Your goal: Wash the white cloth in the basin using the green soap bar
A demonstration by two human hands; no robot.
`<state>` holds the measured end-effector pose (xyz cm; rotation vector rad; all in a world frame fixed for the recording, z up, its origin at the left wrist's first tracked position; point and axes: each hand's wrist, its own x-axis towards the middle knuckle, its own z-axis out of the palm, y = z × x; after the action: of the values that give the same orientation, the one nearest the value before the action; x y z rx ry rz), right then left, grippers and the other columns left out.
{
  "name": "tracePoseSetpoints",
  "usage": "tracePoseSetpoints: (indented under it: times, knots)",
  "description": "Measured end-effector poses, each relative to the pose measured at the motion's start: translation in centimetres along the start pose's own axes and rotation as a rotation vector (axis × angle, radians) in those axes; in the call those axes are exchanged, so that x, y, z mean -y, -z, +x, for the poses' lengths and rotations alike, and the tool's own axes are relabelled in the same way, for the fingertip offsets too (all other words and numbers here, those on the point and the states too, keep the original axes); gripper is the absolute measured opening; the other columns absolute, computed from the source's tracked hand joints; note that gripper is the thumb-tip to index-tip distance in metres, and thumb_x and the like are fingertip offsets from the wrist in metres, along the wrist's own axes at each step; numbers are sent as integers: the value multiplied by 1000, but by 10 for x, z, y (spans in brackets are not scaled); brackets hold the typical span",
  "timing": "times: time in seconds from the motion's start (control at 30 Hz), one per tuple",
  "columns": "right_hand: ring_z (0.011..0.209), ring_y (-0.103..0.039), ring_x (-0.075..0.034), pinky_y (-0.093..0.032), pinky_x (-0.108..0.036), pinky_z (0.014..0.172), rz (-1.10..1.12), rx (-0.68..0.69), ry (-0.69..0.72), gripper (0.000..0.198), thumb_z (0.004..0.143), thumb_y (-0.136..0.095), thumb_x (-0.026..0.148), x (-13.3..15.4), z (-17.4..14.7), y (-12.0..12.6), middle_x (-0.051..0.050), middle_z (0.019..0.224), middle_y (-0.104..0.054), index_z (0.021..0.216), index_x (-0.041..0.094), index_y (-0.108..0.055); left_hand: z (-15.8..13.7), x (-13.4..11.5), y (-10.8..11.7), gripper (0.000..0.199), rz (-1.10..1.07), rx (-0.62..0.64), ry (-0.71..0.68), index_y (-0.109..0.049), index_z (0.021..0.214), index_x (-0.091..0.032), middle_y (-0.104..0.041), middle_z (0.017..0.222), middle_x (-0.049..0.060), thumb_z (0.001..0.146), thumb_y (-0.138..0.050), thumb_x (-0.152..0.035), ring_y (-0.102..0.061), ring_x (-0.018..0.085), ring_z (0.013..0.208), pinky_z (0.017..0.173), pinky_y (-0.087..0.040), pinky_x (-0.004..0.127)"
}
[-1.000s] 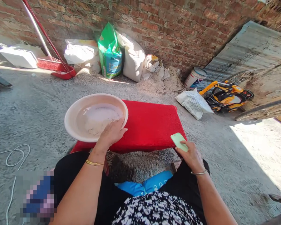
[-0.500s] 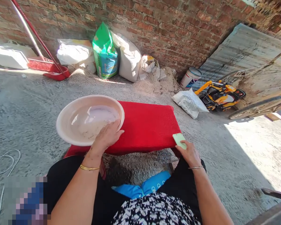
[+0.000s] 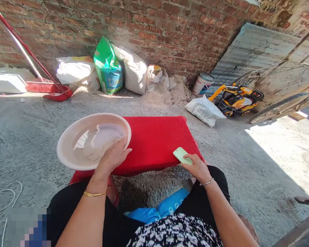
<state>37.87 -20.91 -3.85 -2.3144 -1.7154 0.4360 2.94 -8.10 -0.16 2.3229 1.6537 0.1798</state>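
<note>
Two hands busy, going left to right. Left hand (image 3: 113, 156) hooked over the near rim of the basin (image 3: 67, 151), thumb outside, fingers (image 3: 125, 151) curled inside and clamped on the edge. Basin half on the red mat (image 3: 157, 140), half sticking out past its left edge, a bit tilted, shallow milky water and what looks like rice pooled in the bottom. Thin plastic by the look of it, so light on its own but floppy at the rim, and sloshy with the water shifting around. One-sided pinch like that probably lets it twist; better bet would be a second grip on the opposite rim, or a palm flat under the base. Wet rim likely slick too.

Right hand (image 3: 197, 168) resting near the mat's front right corner, fingers closed around a green phone (image 3: 181, 155), far end of the phone poking out over the mat. Phone stiff, smooth, slippery-ish, and no friend of water, so best kept well apart from the basin. Held by its lower end only, easy to drop.
</note>
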Motion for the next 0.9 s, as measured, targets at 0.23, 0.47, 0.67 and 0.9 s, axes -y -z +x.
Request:
tracePoseSetpoints:
  times: [0.23, 0.47, 0.67, 0.9]
  knots:
    - [95, -59, -24, -44, -33, 78, -90, -116, -183, 39, 78, -61, 49, -27, 6, 22, -7, 103, -59, 109, 26, -66, -1, 0, -2, 39, -5, -12, 3, -47, 125, -19, -64, 118, 11, 89, -49, -35, -61, 27, 109, 88, -48, 36]
    - [95, -57, -17, -42, -26, 81, 84, 44, 222, 33, 76, -69, 37, 86, 23, -29, -3, 101, -58, 107, 28, -66, 0, 4, -2, 46, -11, -16, -19, -43, 133, -18, -60, 129, 13, 91, -47, -35, -58, 26, 117, 94, -46, 36]
    - [92, -60, -22, -44, -30, 74, -23, -35, -137, 40, 75, -67, 46, 11, 30, 4, -5, 105, -60, 111, 30, -66, 1, 2, -4, 44, -11, -9, -1, -46, 130, -19, -62, 124, 13, 90, -47, -37, -60, 26, 112, 89, -47, 35]
    - [95, -60, -24, -46, -34, 77, -59, -212, -190, 41, 75, -63, 50, -22, 23, 22, -8, 101, -59, 108, 26, -67, 0, 4, -10, 45, 2, -53, -1, -43, 132, -18, -60, 126, 14, 91, -47, -36, -58, 27, 115, 94, -46, 37]
